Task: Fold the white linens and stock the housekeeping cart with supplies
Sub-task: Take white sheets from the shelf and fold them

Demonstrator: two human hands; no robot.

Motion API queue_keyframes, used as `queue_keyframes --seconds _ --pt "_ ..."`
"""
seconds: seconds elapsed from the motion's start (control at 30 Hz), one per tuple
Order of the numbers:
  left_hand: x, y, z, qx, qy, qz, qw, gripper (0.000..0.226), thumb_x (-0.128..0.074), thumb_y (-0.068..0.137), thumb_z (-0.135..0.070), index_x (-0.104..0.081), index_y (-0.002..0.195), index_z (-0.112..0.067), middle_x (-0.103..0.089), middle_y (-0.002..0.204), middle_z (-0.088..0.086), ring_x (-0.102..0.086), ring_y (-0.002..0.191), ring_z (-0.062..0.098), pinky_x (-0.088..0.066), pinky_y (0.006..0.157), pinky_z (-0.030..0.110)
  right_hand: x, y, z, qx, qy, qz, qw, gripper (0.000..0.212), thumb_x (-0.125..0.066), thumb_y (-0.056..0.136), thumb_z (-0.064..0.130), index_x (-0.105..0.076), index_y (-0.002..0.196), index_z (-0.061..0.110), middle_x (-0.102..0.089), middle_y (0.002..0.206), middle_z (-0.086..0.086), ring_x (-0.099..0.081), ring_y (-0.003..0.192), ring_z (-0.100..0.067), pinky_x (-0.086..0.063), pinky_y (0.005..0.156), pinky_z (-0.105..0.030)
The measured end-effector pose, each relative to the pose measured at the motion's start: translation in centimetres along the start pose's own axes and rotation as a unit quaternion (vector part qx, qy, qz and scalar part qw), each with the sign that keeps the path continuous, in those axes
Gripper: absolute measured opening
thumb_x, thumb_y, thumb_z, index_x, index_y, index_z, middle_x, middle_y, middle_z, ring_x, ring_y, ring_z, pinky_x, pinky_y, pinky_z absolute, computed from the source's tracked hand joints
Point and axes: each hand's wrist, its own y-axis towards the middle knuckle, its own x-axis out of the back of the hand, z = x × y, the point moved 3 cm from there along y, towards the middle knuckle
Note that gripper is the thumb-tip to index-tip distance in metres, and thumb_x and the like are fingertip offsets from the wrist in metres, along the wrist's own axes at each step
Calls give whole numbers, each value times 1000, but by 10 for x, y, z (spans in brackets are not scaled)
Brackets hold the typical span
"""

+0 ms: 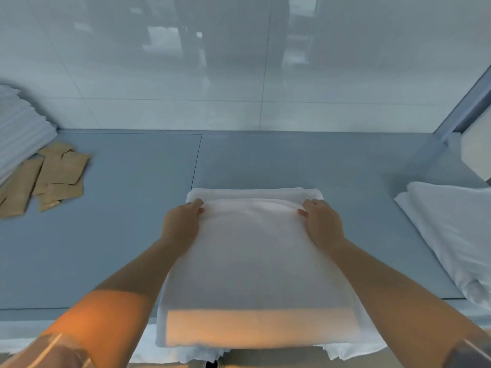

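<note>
Head view: white linen (255, 261), folded, on grey table (119, 208); left hand (182, 224) and right hand (322, 224) pinch its far corners, cloth spanning between them.

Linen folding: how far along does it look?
Done: a folded stack sits far left. In hand: both hands, left and right, grip the top fold of a white linen. Left: another linen lies loose at right, tan packets wait; no cart is in view.
</note>
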Motion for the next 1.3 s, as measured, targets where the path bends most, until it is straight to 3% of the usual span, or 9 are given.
queue_keyframes --seconds 0.37,0.6,0.8,0.9,0.97,1.03,1.13,1.2,1.3 --pt "9 62 3 26 -3 34 999 17 -39 97 -18 -53 87 -16 -51 71 8 -49 70 31 -38 59 33 5 53 -1 -11 -28 35 999 29 -37 101 33 -56 98 12 -64 95 -18 -60 89 -35 -31 64 -34" --pt "-8 58 0 -24 53 -14 998 17 -44 95 -15 -60 88 -13 -59 92 3 -52 94 26 -37 63 32 -10 47 10 12 -31 5 999 20 -48 97 18 -61 96 3 -59 99 -14 -51 99 -32 -34 75 -37" --pt "-7 75 5 9 69 8 998 18 -42 92 -12 -46 75 -17 -58 75 6 -45 65 28 -26 55 31 -4 61 7 -35 -24 -17 999 22 -45 98 24 -53 88 6 -61 84 -15 -59 80 -34 -28 61 -34" --pt "-4 82 -3 30 108 41 993 15 -45 88 -8 -56 88 -18 -63 89 6 -52 75 27 -31 61 29 -6 67 14 -59 -22 7 998 19 -46 98 20 -56 94 4 -61 92 -16 -58 90 -34 -33 67 -35" --pt "-5 78 -9 38 130 28 990 27 -47 85 -4 -57 106 -18 -60 116 6 -54 106 28 -36 78 33 -6 64 19 -63 -28 -6 998 13 -49 95 14 -57 99 5 -59 101 -15 -52 100 -33 -34 79 -37" --pt "-6 67 -21 13 131 -22 991 41 -48 89 -11 -48 130 -19 -40 146 6 -34 134 26 -26 103 38 -2 57 32 -47 -30 -62 996 18 -57 86 5 -60 104 4 -57 110 -17 -50 106 -36 -35 92 -42" --pt "-15 48 -46 -39 112 -10 993 50 -38 96 -19 -32 145 -19 -26 156 3 -16 145 23 -9 116 41 0 41 89 73 46 -123 989 34 -61 73 -6 -65 106 0 -60 120 -22 -54 114 -40 -39 105 -48" --pt "-28 37 -53 -27 98 50 994 52 -31 97 -19 -26 149 -18 -21 158 2 -9 147 21 -4 118 42 -9 30 136 153 116 -43 980 45 -55 79 -6 -59 124 0 -52 137 -19 -45 131 -33 -26 115 -43" --pt "-43 30 -49 6 102 95 990 53 -21 101 -29 -15 152 -19 -13 160 -2 -3 148 19 1 119 41 -34 21 166 167 128 101 972 51 -34 100 15 -27 150 14 -23 158 1 -15 146 -10 2 118 -27"
